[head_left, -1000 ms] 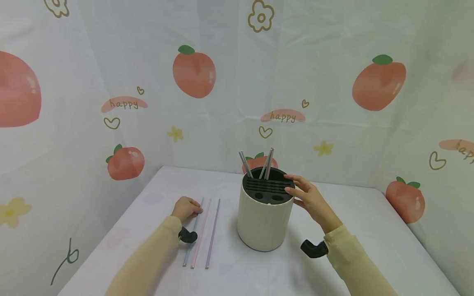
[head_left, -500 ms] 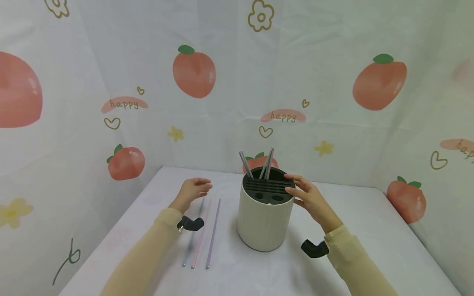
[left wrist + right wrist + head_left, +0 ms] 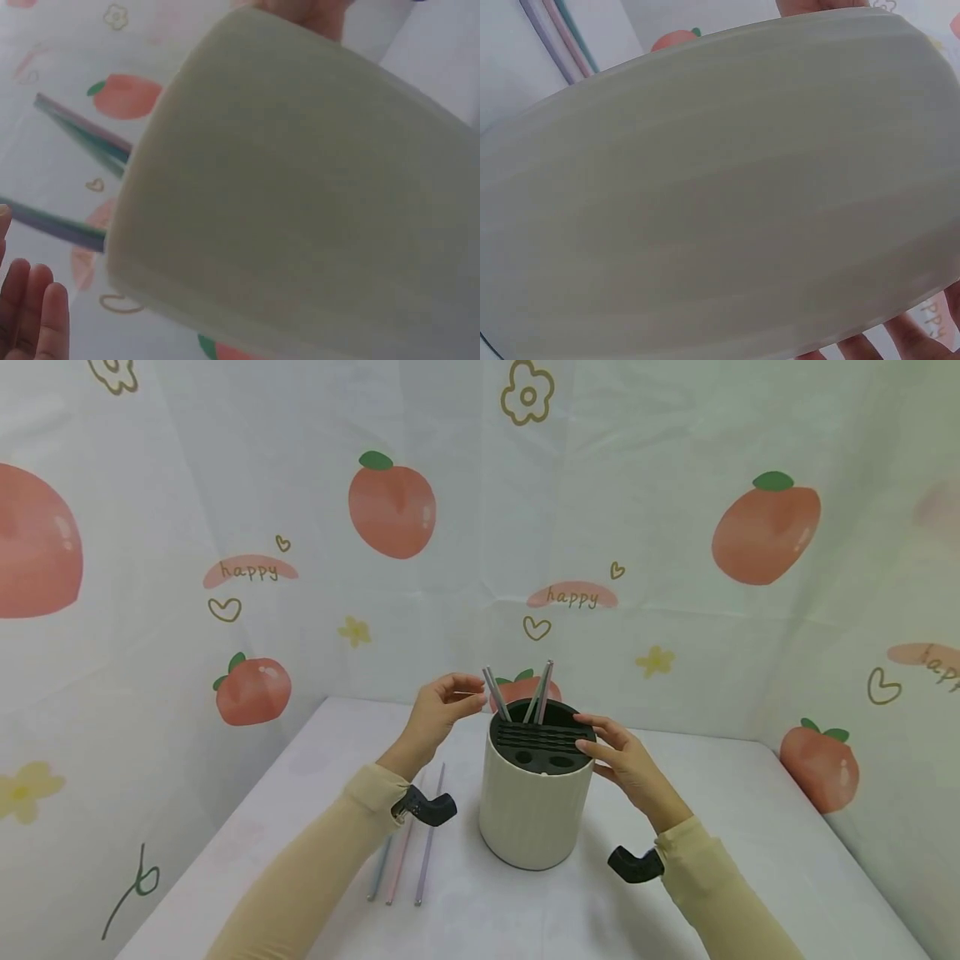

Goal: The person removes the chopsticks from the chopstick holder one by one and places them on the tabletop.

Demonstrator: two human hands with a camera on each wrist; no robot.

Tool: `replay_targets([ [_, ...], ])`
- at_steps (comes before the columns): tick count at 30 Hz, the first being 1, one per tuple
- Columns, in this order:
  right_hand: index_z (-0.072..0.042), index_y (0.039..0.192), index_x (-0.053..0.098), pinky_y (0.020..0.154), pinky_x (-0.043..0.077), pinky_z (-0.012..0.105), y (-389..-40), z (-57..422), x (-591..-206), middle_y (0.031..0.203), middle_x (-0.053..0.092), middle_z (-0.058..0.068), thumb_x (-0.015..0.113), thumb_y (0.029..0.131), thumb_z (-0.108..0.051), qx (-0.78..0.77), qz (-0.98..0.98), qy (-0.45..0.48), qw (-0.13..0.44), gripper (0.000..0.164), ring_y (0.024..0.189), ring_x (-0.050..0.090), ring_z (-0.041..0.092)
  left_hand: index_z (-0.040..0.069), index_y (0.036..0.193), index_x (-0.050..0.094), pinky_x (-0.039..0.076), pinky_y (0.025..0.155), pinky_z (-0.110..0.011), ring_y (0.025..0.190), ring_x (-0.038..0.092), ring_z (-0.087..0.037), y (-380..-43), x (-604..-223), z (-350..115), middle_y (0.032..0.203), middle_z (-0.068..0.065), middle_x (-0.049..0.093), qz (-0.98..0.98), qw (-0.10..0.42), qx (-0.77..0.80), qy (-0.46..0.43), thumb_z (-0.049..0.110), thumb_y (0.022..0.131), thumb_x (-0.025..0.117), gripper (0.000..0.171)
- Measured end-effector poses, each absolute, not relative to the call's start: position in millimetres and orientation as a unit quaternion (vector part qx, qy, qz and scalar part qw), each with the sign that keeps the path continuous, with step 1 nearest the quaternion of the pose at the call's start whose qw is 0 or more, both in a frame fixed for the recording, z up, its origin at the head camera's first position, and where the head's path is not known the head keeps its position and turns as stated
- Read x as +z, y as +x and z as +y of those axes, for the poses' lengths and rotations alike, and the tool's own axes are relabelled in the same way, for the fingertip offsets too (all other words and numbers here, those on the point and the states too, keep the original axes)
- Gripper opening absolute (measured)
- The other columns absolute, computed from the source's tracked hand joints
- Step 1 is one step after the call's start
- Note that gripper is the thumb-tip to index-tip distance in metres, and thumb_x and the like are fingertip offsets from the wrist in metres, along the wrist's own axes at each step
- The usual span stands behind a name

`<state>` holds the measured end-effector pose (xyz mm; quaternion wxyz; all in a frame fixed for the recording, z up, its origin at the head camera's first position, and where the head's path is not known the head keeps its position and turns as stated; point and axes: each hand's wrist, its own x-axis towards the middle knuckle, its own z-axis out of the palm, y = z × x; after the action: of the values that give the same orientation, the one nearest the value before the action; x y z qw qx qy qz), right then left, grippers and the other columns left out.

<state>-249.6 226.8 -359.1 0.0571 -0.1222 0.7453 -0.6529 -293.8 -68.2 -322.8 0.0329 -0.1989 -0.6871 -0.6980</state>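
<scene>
A cream left sleeve [image 3: 315,860] and a cream right sleeve [image 3: 731,889] come up from the near edge, a black curved wrist piece [image 3: 433,808] on the left and another at the right wrist. Under the left forearm lie three thin straight sticks, blue [image 3: 380,870], pink [image 3: 400,862] and purple [image 3: 426,860], roughly side by side. The left hand [image 3: 442,714] is raised, its fingers parted beside the sticks leaning from the holder; whether they touch, I cannot tell. The right hand [image 3: 632,768] holds the cream ribbed cylindrical holder [image 3: 532,822] at its right rim, fingers spread around it.

The holder stands upright on the white worktop [image 3: 675,760], right of the loose sticks. Its black slotted insert [image 3: 542,760] has two round holes at the front; thin shiny sticks [image 3: 497,695] rise behind the slots.

The worktop's side edges slant outward toward the viewer, with white surface between holder and right edge. Along its far edge rises a white cloth backdrop [image 3: 465,610] printed with peaches, flowers and "happy".
</scene>
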Motion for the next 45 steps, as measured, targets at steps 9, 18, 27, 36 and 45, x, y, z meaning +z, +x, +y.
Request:
replay_targets([
  [9,-0.008,0.146,0.037,0.112,0.03,0.059,-248.0,225.6,-360.6,0.154,0.029,0.018,0.058,0.097,-0.023,-0.651,0.747,-0.122,0.06,0.055,0.131,0.042,0.022,-0.005,0.104,0.061,0.053,0.087,-0.024,0.088,0.062,-0.008,-291.5,-331.4,-50.0,0.092,0.005,0.063,-0.677,0.046,-0.708,-0.195,0.0,0.086,0.07,0.021],
  [18,-0.009,0.145,0.038,0.112,0.031,0.058,-248.0,225.5,-359.4,0.153,0.03,0.017,0.059,0.097,-0.023,-0.651,0.747,-0.118,0.059,0.055,0.127,0.045,0.016,-0.005,0.103,0.061,0.054,0.085,-0.027,0.087,0.062,-0.009,-296.5,-332.3,-46.7,0.09,0.004,0.064,-0.675,0.063,-0.707,-0.2,0.001,0.087,0.07,0.019],
  [27,-0.009,0.145,0.039,0.112,0.032,0.056,-248.2,227.3,-355.7,0.155,0.028,0.016,0.059,0.097,-0.023,-0.649,0.749,-0.12,0.056,0.054,0.122,0.048,0.009,0.003,0.097,0.063,0.057,0.086,-0.029,0.086,0.064,-0.009,-295.0,-282.7,-54.8,0.09,0.008,0.066,-0.622,0.133,-0.73,-0.25,-0.003,0.087,0.068,0.013],
  [36,-0.008,0.145,0.039,0.111,0.033,0.056,-247.8,228.0,-356.1,0.154,0.029,0.017,0.058,0.097,-0.021,-0.65,0.747,-0.126,0.054,0.053,0.118,0.05,0.004,0.014,0.091,0.068,0.057,0.077,-0.022,0.08,0.064,-0.01,-283.5,-223.3,-87.5,0.088,0.001,0.064,-0.477,0.213,-0.814,-0.255,-0.009,0.088,0.063,0.024],
  [45,-0.007,0.145,0.038,0.111,0.032,0.057,-247.6,225.8,-357.4,0.153,0.031,0.017,0.058,0.097,-0.021,-0.655,0.743,-0.126,0.054,0.054,0.117,0.051,0.004,0.004,0.105,0.066,0.056,0.077,-0.018,0.082,0.062,-0.008,-296.7,-258.5,-139.5,0.092,0.003,0.061,-0.565,0.143,-0.806,-0.1,0.001,0.09,0.064,0.016],
])
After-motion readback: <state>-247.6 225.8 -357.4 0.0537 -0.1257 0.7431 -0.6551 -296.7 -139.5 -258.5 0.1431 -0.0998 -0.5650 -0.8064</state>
